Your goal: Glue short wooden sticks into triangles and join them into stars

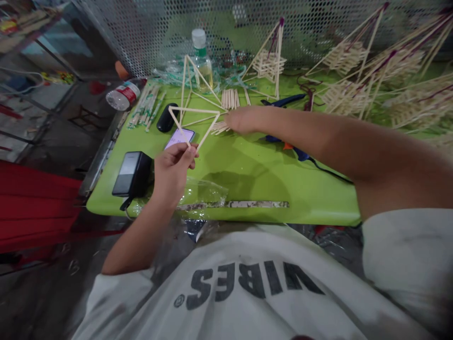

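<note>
My left hand [175,165] pinches one corner of a triangle of thin wooden sticks [194,110] between thumb and fingers, holding it up over the table. Bunched together, the fingers of my right hand [244,119] reach down at a pile of loose wooden sticks [220,127]; my hand hides what the fingertips grip. Just behind lies another bundle of sticks [230,99]. A larger open stick frame [183,87] stands behind the held triangle. Below the triangle is a lit phone [180,138], with a black oval case [167,117] beside it.
On the green table [247,174] are a black box-shaped device [131,174], a camouflage strip [257,204], wrapped sticks [145,106] and a capped bottle [201,61]. A blue tool [300,153] trails a cable under my right arm. Stick-built pyramids [269,63] line the perforated metal backing [300,28].
</note>
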{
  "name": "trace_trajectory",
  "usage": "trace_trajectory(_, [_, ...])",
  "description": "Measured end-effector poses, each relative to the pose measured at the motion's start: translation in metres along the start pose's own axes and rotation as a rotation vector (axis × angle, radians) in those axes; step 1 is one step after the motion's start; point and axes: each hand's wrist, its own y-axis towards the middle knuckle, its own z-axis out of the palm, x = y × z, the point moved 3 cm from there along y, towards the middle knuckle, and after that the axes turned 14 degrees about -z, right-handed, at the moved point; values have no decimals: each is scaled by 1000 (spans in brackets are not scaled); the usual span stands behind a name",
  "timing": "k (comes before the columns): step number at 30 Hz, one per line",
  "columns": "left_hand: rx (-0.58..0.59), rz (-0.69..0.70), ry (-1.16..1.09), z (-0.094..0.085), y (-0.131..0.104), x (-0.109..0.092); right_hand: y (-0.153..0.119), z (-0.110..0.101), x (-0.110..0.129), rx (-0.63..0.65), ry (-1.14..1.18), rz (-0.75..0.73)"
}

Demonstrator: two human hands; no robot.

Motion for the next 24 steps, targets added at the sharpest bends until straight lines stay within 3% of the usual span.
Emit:
trace_trajectory(3, [-25,-67,48,16,36,-10,-4,-4,9,162,-111,-31])
trace_trajectory(6, [-73,-235,97,31,65,-15,-6,-13,18,244,-199,-68])
trace_trajectory(9, [-104,-355,124,43,85,-19,-12,-21,27,284,-259,-108])
trace_trajectory(14, [-215,-390,205,50,110,-27,-32,-31,34,293,-316,-149])
trace_trajectory(18, [-270,-406,257,47,121,-25,-63,-60,31,235,-326,-169])
trace_trajectory(24, [-233,-530,198,44,127,-15,-135,-129,28,-52,-278,-188])
